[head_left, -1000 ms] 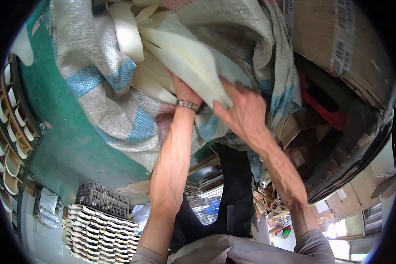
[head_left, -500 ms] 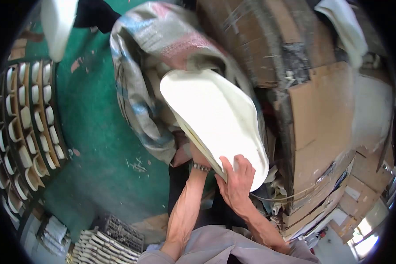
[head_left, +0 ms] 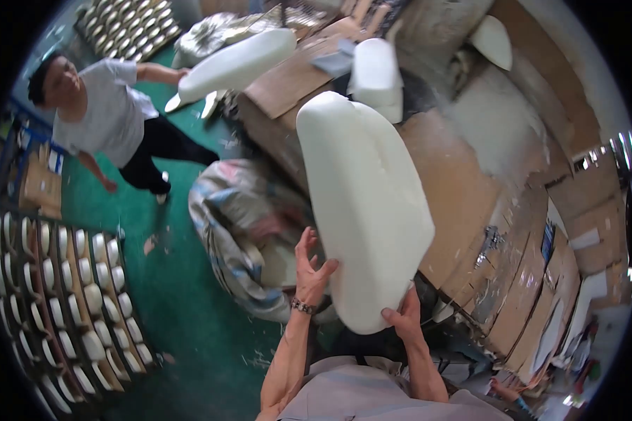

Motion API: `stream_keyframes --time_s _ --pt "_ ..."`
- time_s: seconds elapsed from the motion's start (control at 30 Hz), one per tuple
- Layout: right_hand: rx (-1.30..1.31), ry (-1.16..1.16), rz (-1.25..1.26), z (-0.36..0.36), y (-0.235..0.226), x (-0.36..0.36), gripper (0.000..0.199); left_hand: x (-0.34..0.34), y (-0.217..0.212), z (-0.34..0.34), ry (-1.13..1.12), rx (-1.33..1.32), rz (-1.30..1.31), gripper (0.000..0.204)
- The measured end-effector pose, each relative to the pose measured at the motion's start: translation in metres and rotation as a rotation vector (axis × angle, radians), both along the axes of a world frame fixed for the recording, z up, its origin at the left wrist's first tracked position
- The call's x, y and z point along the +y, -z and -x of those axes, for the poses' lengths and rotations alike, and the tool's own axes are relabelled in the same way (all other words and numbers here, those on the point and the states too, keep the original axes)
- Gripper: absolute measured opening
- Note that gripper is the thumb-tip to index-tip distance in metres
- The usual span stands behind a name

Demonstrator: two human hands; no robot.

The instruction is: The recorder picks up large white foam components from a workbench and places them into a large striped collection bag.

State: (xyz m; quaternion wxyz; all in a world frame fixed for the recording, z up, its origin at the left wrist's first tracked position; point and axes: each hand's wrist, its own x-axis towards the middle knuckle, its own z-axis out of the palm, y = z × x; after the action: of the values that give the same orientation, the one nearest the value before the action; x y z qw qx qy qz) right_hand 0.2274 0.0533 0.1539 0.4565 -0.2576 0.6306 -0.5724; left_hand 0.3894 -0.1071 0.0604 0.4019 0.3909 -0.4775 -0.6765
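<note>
A long white moulded foam seat cushion (head_left: 369, 210) is raised in front of me and tilted, its far end pointing up and left. My right hand (head_left: 406, 319) grips its near right edge, thumb on the upper face and fingers hidden beneath. My left hand (head_left: 310, 275) is at the left edge with fingers spread, the thumb against or just beside the foam. Beyond that hand stands a woven plastic sack (head_left: 211, 231) with its mouth open and pale pieces inside.
A cardboard-covered bench (head_left: 449, 231) runs along the right, with another white foam cushion (head_left: 376, 74) on it. At the left, a rack (head_left: 56, 277) holds rows of white pieces. A co-worker (head_left: 109, 116) stands far left, holding a long foam cushion (head_left: 239, 63).
The foam cushion has come up and away from the sack, turning more upright. My left hand has come out from under it with fingers spread. The view has lifted, revealing the co-worker.
</note>
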Motion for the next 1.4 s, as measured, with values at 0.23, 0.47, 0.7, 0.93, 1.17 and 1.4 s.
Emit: stream_keyframes --time_s 0.23,0.47,0.7,0.93,1.17,1.4 --pt "-0.411 0.136 0.168 0.100 0.024 0.033 0.105 0.008 -0.027 0.116 0.304 0.120 -0.166 0.101" --pt "-0.579 0.315 0.288 0.231 0.102 0.047 0.090 -0.013 -0.077 0.283 0.398 -0.089 0.053 0.086" --pt "-0.557 0.478 0.226 0.344 0.167 0.051 0.054 -0.019 0.001 0.424 0.369 -0.370 0.199 0.122" --pt "0.044 0.499 -0.203 0.342 0.196 0.066 0.057 0.015 0.064 0.424 0.398 -0.531 0.225 0.124" --pt "0.347 0.589 -0.351 0.309 0.174 0.042 0.056 0.019 0.087 0.283 0.058 -0.473 0.256 0.056" --pt "1.047 0.367 -0.275 0.173 0.138 0.030 0.035 0.022 0.190 0.037 -0.189 -0.733 -0.138 0.038"
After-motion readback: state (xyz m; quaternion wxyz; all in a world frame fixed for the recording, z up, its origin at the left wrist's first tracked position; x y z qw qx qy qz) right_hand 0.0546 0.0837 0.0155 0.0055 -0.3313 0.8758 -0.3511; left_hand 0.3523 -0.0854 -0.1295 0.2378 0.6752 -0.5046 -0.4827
